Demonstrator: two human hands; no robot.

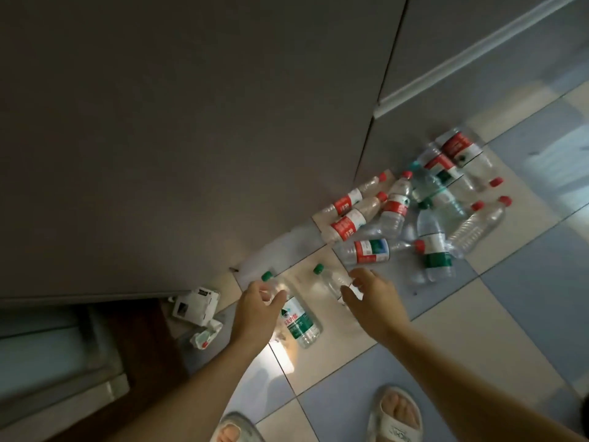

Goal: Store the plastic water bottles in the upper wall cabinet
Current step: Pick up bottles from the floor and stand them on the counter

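Several empty plastic water bottles lie on the tiled floor by the grey cabinet doors (191, 138). A green-capped bottle with a green label (298, 320) lies nearest; my left hand (258, 309) curls round its upper part, thumb on one side and fingers on the other. A second, clear green-capped bottle (328, 279) lies just to the right; my right hand (373, 301) hovers over its lower end with thumb and fingers spread, not closed. A heap of red-capped and green-capped bottles (414, 215) lies further right against the cabinet.
A crumpled white carton (197, 306) and a small squashed packet (205, 336) lie left of my left hand, next to a dark wooden strip. My sandalled feet (395, 413) stand on the blue and white tiles at the bottom.
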